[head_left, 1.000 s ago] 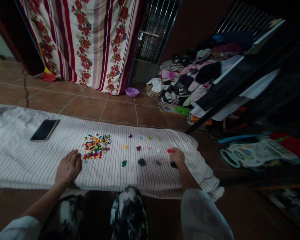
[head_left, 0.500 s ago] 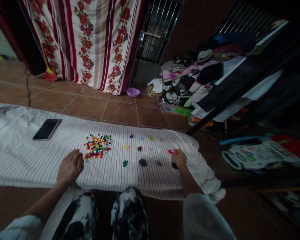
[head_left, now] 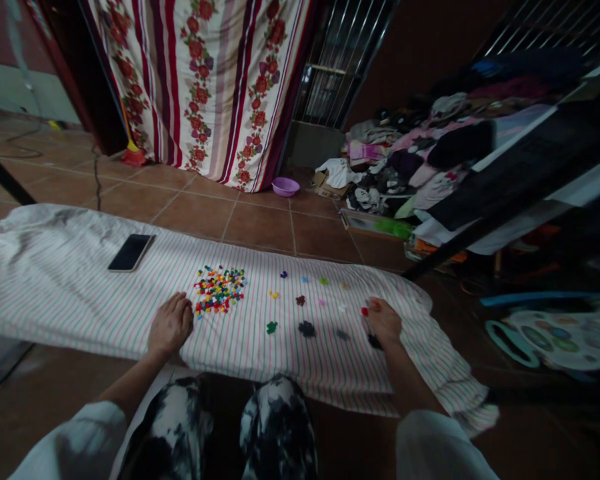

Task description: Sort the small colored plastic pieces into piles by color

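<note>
On the striped cloth (head_left: 260, 353), my left hand (head_left: 171, 323) rests with its fingers curled, just left of a mixed pile of small coloured beads (head_left: 220, 290). Its fingertips are bent under, so whether they hold anything is hidden. My right hand (head_left: 385, 321) is closed in a pinch at the small red beads (head_left: 365, 311). Below that hand a black cluster (head_left: 375, 341) is partly covered. Between the hands lie sorted clusters in rows, among them a dark green one (head_left: 271, 327), a brown one (head_left: 301, 301) and a yellow one (head_left: 274, 294).
A phone (head_left: 131, 253) lies on the cloth to the left. Beyond are a tiled floor, a purple basin (head_left: 285, 187), a flowered curtain (head_left: 220, 87) and heaped clothes (head_left: 410, 153). A dark slanting bar (head_left: 445, 250) rises at the right end.
The whole view has shifted, so everything sits further right. Fewer red beads show beside my right fingertips. My left hand stays beside the pile.
</note>
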